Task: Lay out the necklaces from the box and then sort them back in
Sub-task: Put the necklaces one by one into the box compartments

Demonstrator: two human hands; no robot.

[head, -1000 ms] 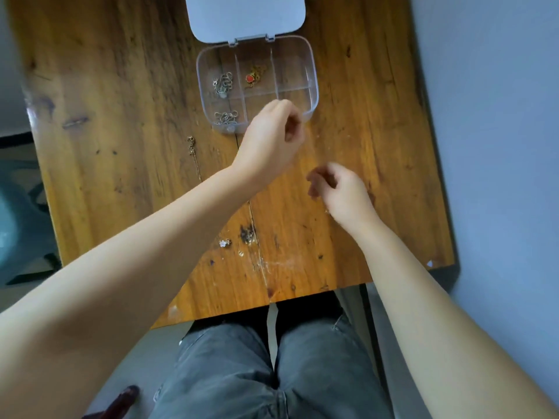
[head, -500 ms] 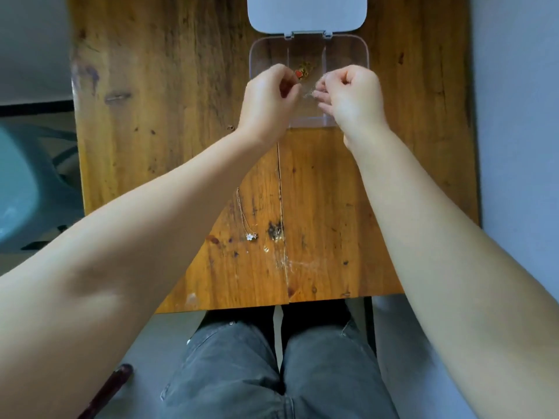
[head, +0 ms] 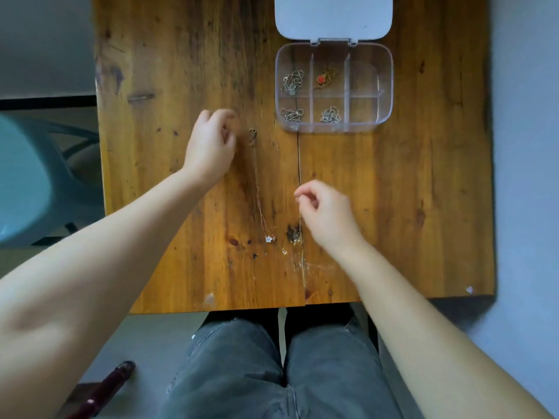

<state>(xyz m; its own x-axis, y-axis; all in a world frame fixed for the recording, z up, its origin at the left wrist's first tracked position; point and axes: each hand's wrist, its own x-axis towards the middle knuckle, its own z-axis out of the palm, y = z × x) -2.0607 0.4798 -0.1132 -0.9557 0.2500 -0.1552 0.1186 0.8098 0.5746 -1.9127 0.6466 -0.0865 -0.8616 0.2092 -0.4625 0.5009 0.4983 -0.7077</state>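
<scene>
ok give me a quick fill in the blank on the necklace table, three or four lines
1. The clear box has ____ compartments holding jewellery.
2. The red pendant lies in the ____ compartment of the far row.
3. The box's lid is ____.
4. The necklace with the flower pendant lies stretched out on the ____.

Missing words: four; middle; open; table
</scene>
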